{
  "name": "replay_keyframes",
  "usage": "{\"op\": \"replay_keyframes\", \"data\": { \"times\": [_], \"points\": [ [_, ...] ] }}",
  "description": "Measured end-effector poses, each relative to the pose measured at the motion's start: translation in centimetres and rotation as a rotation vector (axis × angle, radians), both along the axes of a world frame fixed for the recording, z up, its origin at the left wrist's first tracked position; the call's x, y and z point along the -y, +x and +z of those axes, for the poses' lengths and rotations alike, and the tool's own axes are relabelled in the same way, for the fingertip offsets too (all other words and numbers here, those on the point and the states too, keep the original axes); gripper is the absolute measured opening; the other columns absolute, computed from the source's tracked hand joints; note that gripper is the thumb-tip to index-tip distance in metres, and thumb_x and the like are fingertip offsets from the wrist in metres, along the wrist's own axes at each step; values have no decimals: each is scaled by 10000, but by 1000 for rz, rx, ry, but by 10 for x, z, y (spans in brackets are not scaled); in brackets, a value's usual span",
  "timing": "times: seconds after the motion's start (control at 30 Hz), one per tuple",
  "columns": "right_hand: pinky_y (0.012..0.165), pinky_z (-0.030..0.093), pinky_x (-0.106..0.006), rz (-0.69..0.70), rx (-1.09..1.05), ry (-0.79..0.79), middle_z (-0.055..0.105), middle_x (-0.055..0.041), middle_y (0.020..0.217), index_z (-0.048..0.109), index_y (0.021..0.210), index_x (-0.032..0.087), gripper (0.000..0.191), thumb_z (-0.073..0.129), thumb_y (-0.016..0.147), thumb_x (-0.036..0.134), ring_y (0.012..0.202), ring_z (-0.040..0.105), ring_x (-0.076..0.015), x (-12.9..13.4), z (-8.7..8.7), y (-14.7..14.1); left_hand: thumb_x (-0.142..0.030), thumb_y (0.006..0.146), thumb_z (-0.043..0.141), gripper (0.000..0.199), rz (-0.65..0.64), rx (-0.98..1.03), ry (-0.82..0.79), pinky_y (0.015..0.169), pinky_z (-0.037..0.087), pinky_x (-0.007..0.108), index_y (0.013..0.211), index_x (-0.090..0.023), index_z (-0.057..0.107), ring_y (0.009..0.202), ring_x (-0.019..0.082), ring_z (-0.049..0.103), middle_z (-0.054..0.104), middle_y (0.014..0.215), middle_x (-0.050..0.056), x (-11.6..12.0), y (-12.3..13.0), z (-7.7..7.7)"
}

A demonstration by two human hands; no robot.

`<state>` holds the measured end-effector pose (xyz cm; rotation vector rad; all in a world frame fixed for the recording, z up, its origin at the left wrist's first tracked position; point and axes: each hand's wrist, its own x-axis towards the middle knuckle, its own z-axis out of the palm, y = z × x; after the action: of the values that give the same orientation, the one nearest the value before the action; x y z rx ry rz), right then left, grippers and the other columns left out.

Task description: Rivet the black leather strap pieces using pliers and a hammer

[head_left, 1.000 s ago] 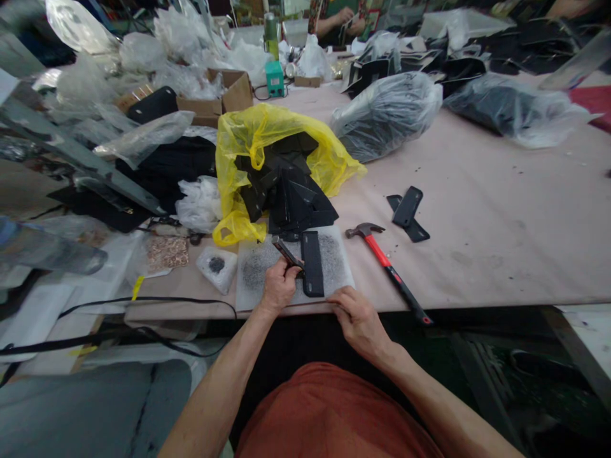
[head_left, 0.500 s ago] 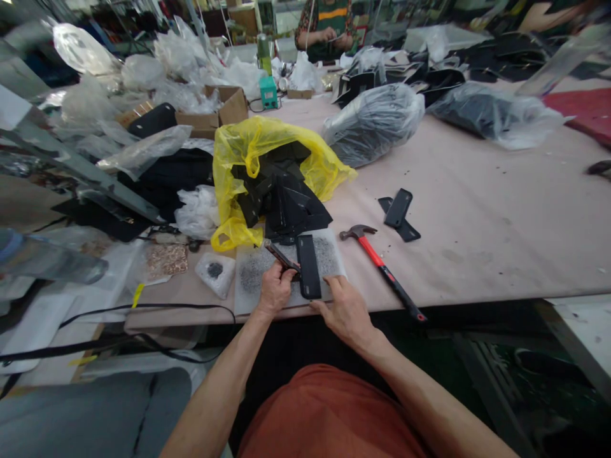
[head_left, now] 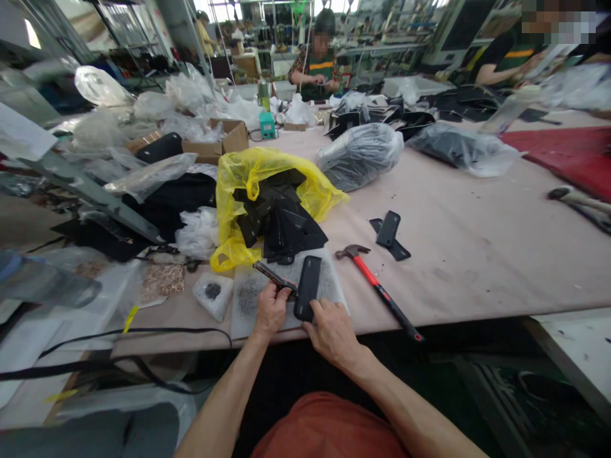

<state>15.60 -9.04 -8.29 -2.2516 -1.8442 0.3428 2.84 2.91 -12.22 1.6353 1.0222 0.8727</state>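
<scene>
Two Hands Engaged at a Black Strip, Slab by the Desk Edge

By the left hand (head_left: 271, 312), a slim dark object (head_left: 277, 277) is held slantwise, grip pinched on its near end; what kind of object it is cannot be made out for certain at this size. By the right hand (head_left: 334, 327), the near right corner of a black strip (head_left: 309, 284) is pinched between thumb and fingertips. The strip is placed lengthwise, slightly tilted, above a pale speckled slab (head_left: 333, 280) at the near edge of the desk (head_left: 477, 261).

Just right of the slab, a claw hammer (head_left: 375, 280) is laid, red and black handle pointed toward the desk edge. Beyond it, two black strips (head_left: 390, 233) are seen crossed, one over the other. Behind the slab, black pieces (head_left: 293, 226) are spilled from the mouth of a yellow bag (head_left: 226, 184). To the left, a small white pad (head_left: 202, 301) is noted, dark bits gathered at its middle.
</scene>
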Motion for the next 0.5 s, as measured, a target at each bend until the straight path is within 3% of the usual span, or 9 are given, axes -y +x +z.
{"op": "replay_keyframes", "data": {
  "times": [0.2,0.33,0.4,0.5],
  "points": [
    [925,370,-427,95,-44,138,556,-93,1236,586,986,200,357,785,741,368,1072,482,-282,6,-2,8,-271,878,553,194,17,-41,11,744,541,288,967,-179,697,804,190,698,743,889,53,-1,0,1],
    [1034,308,-490,184,-40,147,587,-81,1117,554,1193,212,540,796,725,333,1040,487,-275,1,-5,11,-278,877,552,195,30,-49,26,767,537,290,955,-179,701,830,195,701,748,896,56,-2,-1,2],
    [1077,264,-519,212,-29,145,586,-76,1096,580,1121,220,429,772,749,317,1042,490,-273,0,-8,11,-297,878,553,204,40,-37,14,778,540,292,961,-177,695,837,196,702,748,900,57,-2,-1,2],
    [1137,184,-528,259,-32,182,524,-96,1299,586,999,209,231,699,808,273,1206,433,-287,0,-10,15,-333,878,553,230,39,-35,0,791,549,303,971,-171,687,836,199,705,748,912,62,-3,-1,0]
  ]
}}
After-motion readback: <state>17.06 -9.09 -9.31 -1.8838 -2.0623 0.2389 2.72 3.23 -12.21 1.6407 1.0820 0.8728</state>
